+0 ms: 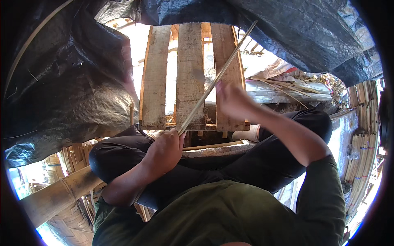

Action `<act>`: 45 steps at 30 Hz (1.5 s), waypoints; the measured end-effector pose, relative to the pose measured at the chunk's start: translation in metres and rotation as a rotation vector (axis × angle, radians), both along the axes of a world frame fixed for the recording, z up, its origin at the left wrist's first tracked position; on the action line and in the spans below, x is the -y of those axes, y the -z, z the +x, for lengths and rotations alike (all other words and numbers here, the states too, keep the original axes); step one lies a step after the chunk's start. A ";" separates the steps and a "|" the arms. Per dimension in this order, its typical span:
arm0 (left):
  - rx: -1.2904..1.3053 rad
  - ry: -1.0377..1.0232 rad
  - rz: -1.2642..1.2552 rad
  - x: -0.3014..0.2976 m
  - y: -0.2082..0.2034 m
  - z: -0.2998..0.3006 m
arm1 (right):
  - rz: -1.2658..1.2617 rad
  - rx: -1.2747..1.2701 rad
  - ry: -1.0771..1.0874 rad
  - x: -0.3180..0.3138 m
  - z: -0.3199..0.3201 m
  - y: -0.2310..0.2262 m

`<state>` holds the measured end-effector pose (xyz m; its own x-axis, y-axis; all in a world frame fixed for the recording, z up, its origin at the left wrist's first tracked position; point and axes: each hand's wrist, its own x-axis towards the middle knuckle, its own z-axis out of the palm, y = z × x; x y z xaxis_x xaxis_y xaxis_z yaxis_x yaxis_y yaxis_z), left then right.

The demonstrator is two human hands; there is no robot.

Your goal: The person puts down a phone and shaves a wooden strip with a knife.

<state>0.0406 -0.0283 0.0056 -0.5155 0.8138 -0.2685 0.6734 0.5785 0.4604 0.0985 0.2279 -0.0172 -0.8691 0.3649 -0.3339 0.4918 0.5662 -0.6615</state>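
Seated person in a green shirt (pixel 230 213) and dark trousers (pixel 246 166), legs folded. The left hand (pixel 164 151), at the near edge of a slatted wooden bench (pixel 190 61), is closed around the lower end of a thin, pale strip (pixel 210 87), which slants up rightward over the boards. The right hand (pixel 236 101), blurred, is beside the strip's middle; its grip cannot be determined. Beyond hangs a dark tarpaulin (pixel 176 10).
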 end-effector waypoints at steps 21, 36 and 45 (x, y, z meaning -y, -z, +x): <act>-0.046 0.025 0.059 0.004 0.005 -0.002 | -0.175 0.070 0.043 -0.021 -0.010 -0.017; 0.053 -0.006 0.011 -0.002 0.002 -0.004 | -0.358 0.333 -0.048 0.008 0.003 -0.028; -0.012 -0.007 0.023 0.000 0.001 -0.002 | -0.398 0.186 0.125 0.006 0.002 -0.038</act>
<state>0.0385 -0.0279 0.0045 -0.5244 0.8159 -0.2434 0.6747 0.5726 0.4658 0.1002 0.2214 0.0205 -0.7386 0.2751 -0.6155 0.6712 0.2149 -0.7094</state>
